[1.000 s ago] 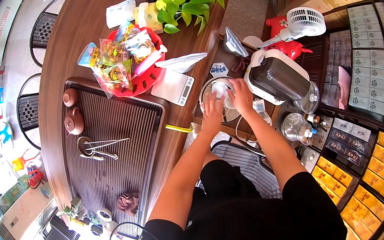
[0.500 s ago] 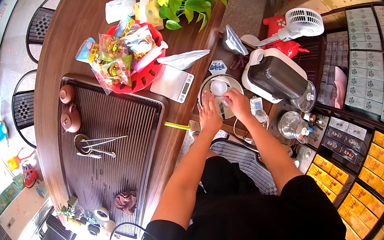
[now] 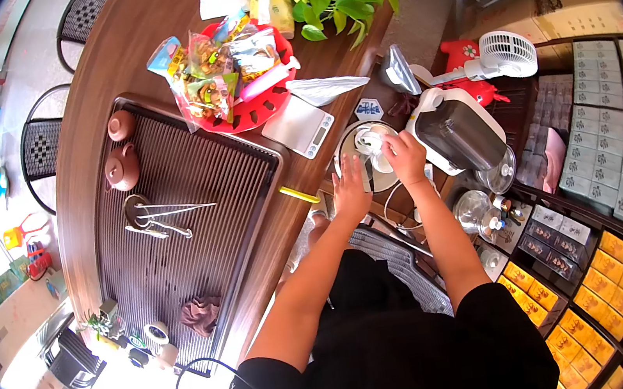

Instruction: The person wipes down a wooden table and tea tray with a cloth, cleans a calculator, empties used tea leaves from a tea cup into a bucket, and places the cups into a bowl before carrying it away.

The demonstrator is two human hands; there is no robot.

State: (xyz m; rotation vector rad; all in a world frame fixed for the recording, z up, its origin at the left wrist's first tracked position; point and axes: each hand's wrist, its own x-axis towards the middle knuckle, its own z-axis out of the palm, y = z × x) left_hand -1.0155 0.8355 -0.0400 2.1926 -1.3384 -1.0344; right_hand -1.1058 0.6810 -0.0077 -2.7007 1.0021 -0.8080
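Note:
In the head view, a round pale tray (image 3: 348, 141) with a dark rim sits right of the table edge. White cup-like pieces (image 3: 369, 141) stand on it, too small to tell apart. My left hand (image 3: 350, 191) lies at the tray's near left side, fingers stretched out and holding nothing. Over the tray's right side, my right hand (image 3: 406, 158) has its fingers pinched together beside a white piece. What lies between those fingertips is hidden. A hexagonal blue-and-white card (image 3: 369, 109) is just beyond the tray.
Left are a slatted tea tray (image 3: 195, 265) with a teapot (image 3: 121, 169) and tongs (image 3: 172, 209), a red snack basket (image 3: 269, 109) and a scale (image 3: 301, 126). A white appliance (image 3: 459, 129), glass pots (image 3: 474, 206) and boxed shelves (image 3: 604, 266) stand right.
The view has shifted, so the table and tray appear farther right. My right hand has moved a little right across the tray, and the white pieces look rearranged. My left hand stays flat.

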